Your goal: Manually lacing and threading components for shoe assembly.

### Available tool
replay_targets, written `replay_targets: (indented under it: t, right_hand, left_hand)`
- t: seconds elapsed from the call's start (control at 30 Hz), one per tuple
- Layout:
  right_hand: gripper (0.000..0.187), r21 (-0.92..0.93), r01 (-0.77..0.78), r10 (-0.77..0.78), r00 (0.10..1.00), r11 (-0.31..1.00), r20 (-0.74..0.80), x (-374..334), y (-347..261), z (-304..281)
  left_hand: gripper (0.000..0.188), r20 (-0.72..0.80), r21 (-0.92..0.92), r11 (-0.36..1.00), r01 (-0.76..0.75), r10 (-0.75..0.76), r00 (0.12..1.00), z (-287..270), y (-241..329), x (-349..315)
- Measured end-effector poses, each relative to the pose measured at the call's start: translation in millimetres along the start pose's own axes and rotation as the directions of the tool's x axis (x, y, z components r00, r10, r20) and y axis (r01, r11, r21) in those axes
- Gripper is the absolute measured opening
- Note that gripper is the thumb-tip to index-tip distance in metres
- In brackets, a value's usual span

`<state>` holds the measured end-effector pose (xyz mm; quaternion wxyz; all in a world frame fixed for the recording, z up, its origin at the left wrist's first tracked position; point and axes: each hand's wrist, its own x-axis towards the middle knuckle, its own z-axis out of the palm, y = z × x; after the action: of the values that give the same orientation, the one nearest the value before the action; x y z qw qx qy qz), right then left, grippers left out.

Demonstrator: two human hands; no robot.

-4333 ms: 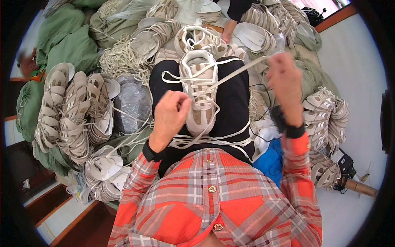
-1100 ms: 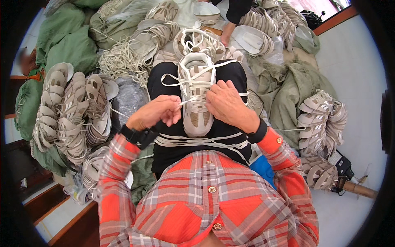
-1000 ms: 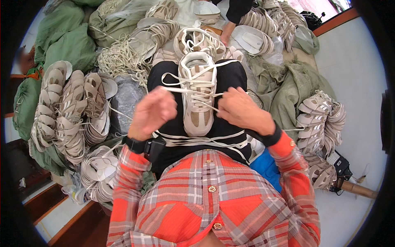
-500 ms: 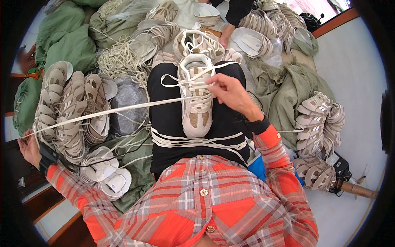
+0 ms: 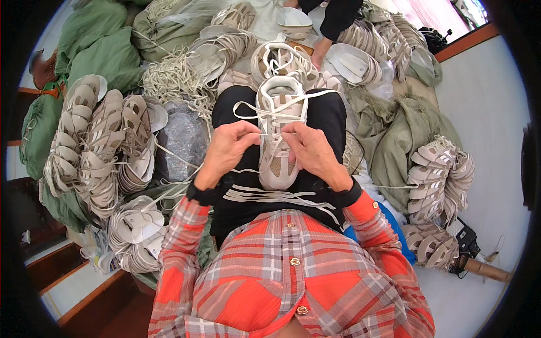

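On my lap lies a beige and white shoe upper (image 5: 279, 176), its toe toward me and its collar away. A cream shoelace (image 5: 243, 110) is threaded through part of it and loops out to the left. My left hand (image 5: 232, 147) pinches the lace just left of the upper. Over the upper's right side is my right hand (image 5: 313, 147), its thumb and forefinger closed on the lace near the eyelets. A short stretch of lace runs between the two hands. More cream laces (image 5: 270, 195) lie in a bundle across my black-clad thighs.
Stacked shoe uppers (image 5: 101, 146) stand at the left, with more stacked uppers (image 5: 433, 179) at the right. A heap of laces (image 5: 174, 79) lies beyond, near green sacks (image 5: 107, 50). Past my knees rests another laced upper (image 5: 282, 61); a person's bare foot (image 5: 321, 52) is behind it.
My left hand has come from the far left, where it held the lace stretched out, to the upper. My right hand has moved slightly nearer to me.
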<state>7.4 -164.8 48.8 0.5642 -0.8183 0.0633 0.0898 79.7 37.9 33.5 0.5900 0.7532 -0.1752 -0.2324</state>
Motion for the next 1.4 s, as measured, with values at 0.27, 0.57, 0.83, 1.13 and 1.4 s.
replay_targets:
  t: [0.27,0.57,0.83,1.13,1.4]
  right_hand:
    - [0.037,0.299,-0.230,0.170,0.962,0.926,0.213,-3.9,-1.3,2.8]
    - [0.042,0.587,-0.331,0.095,0.913,0.738,0.396,-4.0,0.9,-5.9]
    - [0.019,-0.321,0.258,-0.248,0.966,0.911,0.072,33.0,12.9,1.5]
    - [0.013,-0.785,0.163,-0.360,0.929,0.597,-0.081,23.0,-5.8,-17.1]
    - [0.010,0.733,0.174,-0.109,0.985,0.658,-0.137,17.9,-15.3,-73.8]
  left_hand:
    - [0.012,-0.115,0.702,0.708,-0.078,0.220,0.969,21.9,6.9,11.1]
    - [0.018,0.012,-0.020,0.996,0.086,-0.086,0.996,8.5,-15.2,25.9]
    - [0.016,0.014,0.113,0.964,0.239,-0.242,0.970,12.5,-16.3,35.1]
    - [0.012,-0.116,0.384,0.923,-0.003,0.052,0.992,22.7,10.1,17.5]
    - [0.021,0.133,0.795,0.471,-0.382,0.479,0.867,52.7,11.8,15.8]
